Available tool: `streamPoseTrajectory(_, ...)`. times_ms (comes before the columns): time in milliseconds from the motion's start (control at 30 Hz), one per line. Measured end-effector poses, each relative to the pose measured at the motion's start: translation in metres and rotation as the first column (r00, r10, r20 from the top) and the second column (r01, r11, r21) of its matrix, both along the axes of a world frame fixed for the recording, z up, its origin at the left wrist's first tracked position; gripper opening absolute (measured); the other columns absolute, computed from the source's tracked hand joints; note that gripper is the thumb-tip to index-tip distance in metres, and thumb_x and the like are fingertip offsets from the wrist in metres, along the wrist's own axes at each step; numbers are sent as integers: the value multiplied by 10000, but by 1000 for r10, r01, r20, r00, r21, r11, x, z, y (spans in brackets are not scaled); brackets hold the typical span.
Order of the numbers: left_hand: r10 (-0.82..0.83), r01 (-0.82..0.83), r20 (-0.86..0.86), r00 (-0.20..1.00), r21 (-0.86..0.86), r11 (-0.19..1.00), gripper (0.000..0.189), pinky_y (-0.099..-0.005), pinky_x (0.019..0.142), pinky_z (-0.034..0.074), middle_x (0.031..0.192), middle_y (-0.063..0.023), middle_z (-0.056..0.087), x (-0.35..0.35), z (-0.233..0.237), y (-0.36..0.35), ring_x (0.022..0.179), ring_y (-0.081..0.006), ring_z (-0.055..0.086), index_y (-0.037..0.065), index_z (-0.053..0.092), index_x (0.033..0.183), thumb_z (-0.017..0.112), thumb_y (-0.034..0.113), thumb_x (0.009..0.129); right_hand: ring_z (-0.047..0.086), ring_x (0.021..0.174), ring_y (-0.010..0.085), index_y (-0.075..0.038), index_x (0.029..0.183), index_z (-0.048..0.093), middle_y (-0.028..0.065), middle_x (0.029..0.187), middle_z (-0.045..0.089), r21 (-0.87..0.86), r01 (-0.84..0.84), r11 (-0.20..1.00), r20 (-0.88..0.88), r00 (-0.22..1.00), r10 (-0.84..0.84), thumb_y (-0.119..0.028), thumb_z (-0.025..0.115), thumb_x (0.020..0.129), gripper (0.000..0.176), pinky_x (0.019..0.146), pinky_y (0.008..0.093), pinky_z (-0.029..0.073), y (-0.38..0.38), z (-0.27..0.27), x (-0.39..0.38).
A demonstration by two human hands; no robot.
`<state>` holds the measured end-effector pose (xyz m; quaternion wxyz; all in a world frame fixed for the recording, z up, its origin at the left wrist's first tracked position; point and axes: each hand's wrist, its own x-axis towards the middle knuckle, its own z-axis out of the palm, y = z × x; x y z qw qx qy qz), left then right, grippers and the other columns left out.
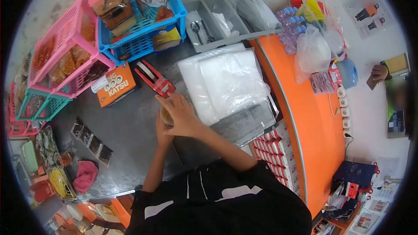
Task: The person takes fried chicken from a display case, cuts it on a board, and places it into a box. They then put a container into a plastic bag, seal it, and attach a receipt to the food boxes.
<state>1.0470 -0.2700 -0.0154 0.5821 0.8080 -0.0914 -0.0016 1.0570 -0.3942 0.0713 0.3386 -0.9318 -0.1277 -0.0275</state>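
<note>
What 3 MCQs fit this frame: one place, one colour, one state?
1. Where is the red tape dispenser? A beside the KATSU box B in the blue basket C on the orange counter
2. Colour of the crumpled cloth, lower left? A green B pink C white
3. The right hand is: A flat on the plastic bags B raised, empty C resting on a small cup
Key: 1A, it lies next to the box; 2B, pink heap; 3C, palm covers the cup that the left hand steadies.
</note>
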Motion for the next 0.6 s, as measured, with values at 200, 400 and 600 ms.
streamPoseTrajectory(200,169,-170,65,983,10,985,730,-400,882,384,1155,-166,459,0,1,-22,1050,-288,476,-3,343,1263,705,13,629,613,642,314,-32,767,603,152,679,615,-459,512,726,11,820,-572,-177,474,856,214,572,401,470,-191,-18,24)
streamPoseTrajectory(400,344,-361,163,924,85,929,555,-366,822,418,1059,-154,490,-75,-19,-73,987,-273,491,22,430,1186,665,7,683,560,838,303,-38,849,521,164,879,565,-249,-200,948,-403,911,86,-125,516,786,108,730,391,452,-262,-44,40)
streamPoseTrajectory(600,-167,131,280,945,145,981,427,-405,901,381,1055,-143,528,7,15,-183,1026,-318,489,82,514,1102,632,50,693,561,830,288,-55,802,552,115,817,565,-422,-257,869,-45,964,263,-75,462,759,102,710,376,462,-280,-86,42)
